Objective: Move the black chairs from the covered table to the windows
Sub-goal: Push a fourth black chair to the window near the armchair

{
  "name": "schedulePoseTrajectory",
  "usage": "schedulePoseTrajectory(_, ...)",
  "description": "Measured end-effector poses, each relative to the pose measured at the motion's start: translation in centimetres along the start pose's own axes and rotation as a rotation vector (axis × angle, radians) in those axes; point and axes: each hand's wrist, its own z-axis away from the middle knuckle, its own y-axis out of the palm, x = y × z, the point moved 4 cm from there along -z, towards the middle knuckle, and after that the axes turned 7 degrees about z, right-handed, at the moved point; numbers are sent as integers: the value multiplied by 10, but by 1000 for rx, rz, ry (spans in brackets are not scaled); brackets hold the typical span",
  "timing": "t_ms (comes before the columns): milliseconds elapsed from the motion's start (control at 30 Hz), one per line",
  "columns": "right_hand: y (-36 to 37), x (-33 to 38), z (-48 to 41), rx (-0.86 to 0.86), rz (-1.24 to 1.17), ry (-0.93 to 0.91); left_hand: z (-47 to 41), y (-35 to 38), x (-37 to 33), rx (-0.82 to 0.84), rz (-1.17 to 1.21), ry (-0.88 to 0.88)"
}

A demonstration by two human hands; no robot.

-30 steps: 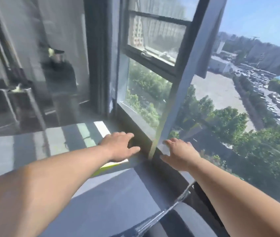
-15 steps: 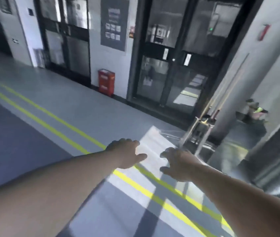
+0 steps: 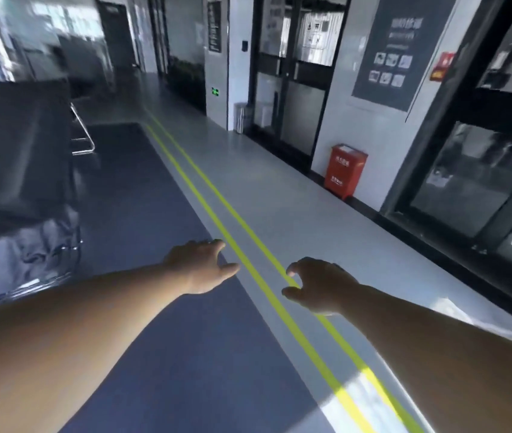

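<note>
The covered table point(image 3: 20, 145) fills the left side under a dark cloth. Beyond its far edge a chrome chair frame point(image 3: 81, 132) shows, and a blurred black and chrome chair point(image 3: 48, 245) stands at its near corner. My left hand point(image 3: 200, 265) is stretched out in front of me over the dark blue floor, fingers relaxed, holding nothing. My right hand point(image 3: 320, 284) hangs over the yellow floor lines with loosely curled fingers, also empty. Neither hand touches a chair.
Two yellow lines point(image 3: 217, 210) run down the corridor floor. A red box point(image 3: 345, 170) stands against the right wall between dark glass doors point(image 3: 292, 73). A metal bin point(image 3: 242, 117) sits farther along that wall.
The view has swung from the window, past the glass doors, round to the corridor and covered table. Both hands stay outstretched and empty.
</note>
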Motion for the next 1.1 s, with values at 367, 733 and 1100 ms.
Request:
schedulePoseTrajectory(367,-114,-10,-374,-13,68,-264,-277,-76,133,-96,77,-297)
schedulePoseTrajectory(733,-235,101,-759,-57,141,-469,-566,-170,350,-194,107,-465)
schedulePoseTrajectory(1100,-394,211,-1166,-73,167,-555,-909,-332,565,-227,119,-526)
